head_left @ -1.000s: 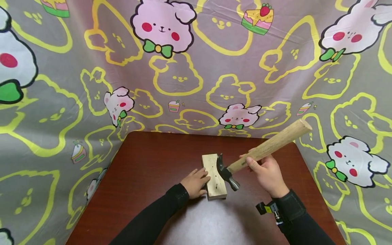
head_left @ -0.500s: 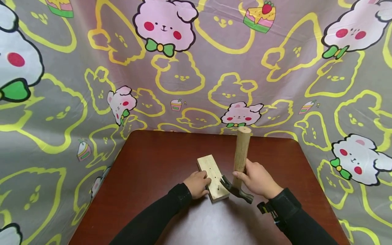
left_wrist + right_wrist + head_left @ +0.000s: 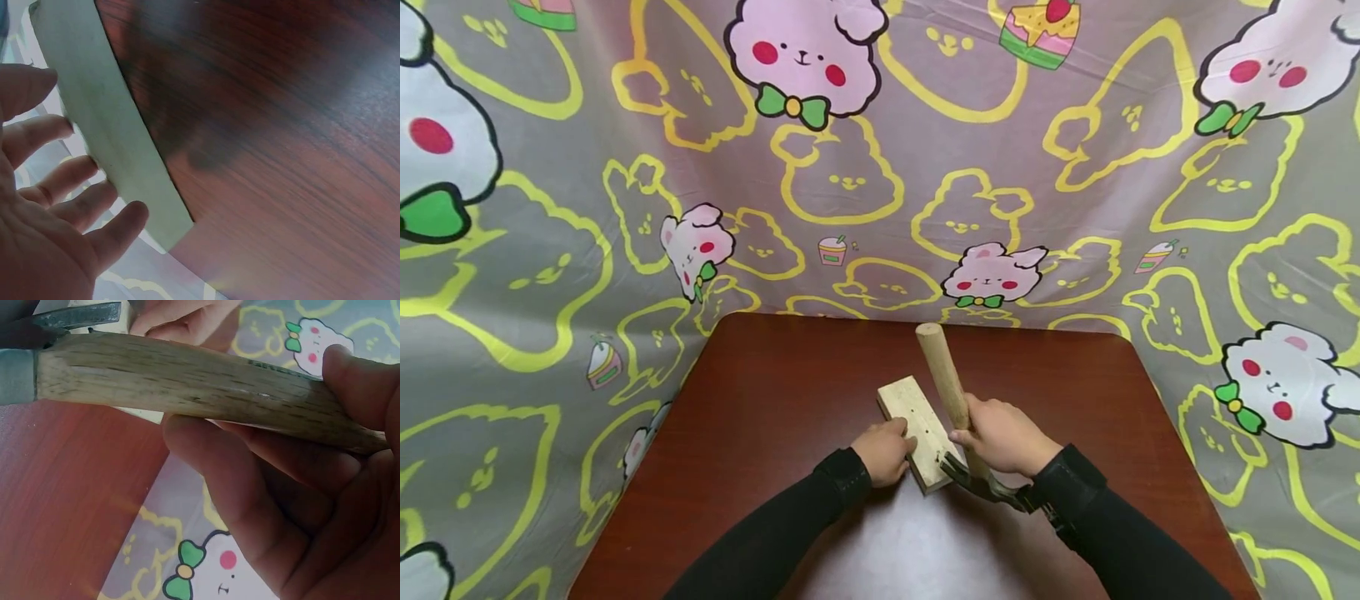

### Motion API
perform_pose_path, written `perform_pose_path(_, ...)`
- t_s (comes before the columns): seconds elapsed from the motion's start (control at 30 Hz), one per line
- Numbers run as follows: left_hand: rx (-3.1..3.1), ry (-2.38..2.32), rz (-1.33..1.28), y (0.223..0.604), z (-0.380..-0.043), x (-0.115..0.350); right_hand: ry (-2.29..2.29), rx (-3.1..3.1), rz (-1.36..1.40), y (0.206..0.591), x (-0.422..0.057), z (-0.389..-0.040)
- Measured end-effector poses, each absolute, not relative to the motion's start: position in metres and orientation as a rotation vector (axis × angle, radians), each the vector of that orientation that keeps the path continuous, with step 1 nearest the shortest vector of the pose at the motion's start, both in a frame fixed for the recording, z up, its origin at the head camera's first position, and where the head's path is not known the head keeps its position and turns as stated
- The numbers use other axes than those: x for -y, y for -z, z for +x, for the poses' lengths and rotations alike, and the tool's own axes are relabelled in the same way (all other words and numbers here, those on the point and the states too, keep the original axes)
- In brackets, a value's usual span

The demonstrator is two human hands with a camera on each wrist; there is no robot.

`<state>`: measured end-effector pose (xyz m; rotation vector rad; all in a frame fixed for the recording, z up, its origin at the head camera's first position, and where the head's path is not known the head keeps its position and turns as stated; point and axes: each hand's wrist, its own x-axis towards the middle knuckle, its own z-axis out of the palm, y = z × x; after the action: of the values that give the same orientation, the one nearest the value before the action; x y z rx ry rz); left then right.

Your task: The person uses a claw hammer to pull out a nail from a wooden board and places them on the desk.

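A pale wooden block [image 3: 901, 400] lies slanted on the table, with small dark marks on its top and a nail [image 3: 940, 457] near its closer end. My left hand [image 3: 882, 452] rests along the block's left edge; in the left wrist view its fingertips [image 3: 128, 219] touch the edge of the block [image 3: 106, 112]. With my right hand [image 3: 1007, 437] I grip the wooden handle of a claw hammer [image 3: 942, 371]. The handle leans up and away to the left. Its claw [image 3: 953, 469] sits at the nail, though whether the nail is between the prongs I cannot tell.
A dark red-brown table [image 3: 790, 392] lies under everything, with a bright reflection on its near part. Patterned cloth [image 3: 850, 192] with cartoon rabbits hangs behind it and along both sides. A small device is strapped at my right wrist.
The hammer's handle has swung from leaning right to leaning left, and its claw has come down to the nail. The block has turned slightly, its far end leftward, under my left hand.
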<state>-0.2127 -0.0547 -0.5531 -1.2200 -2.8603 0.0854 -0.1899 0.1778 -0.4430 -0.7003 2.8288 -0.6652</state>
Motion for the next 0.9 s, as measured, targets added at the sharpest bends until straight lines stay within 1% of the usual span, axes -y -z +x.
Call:
perform_pose_path(0.3, 2.920, -0.163, -1.212, 0.546, -0.209, 0.048, 0.551, -2.844, -0.679, 0.446, -0.161, -0.203)
perform_pose_path(0.43, 2.913, -0.129, -1.188, 0.545, -0.209, 0.048, 0.524, -2.848, -0.681, 0.447, -0.153, -0.208)
perform_pose_path(0.63, 2.906, -0.015, -1.123, 0.545, -0.207, 0.046, 0.521, -2.856, -0.714, 0.448, -0.144, -0.213)
perform_pose_path(0.9, 2.903, -0.139, -1.144, 0.545, -0.209, 0.044, 0.632, -2.919, -0.649, 0.451, -0.143, -0.218)
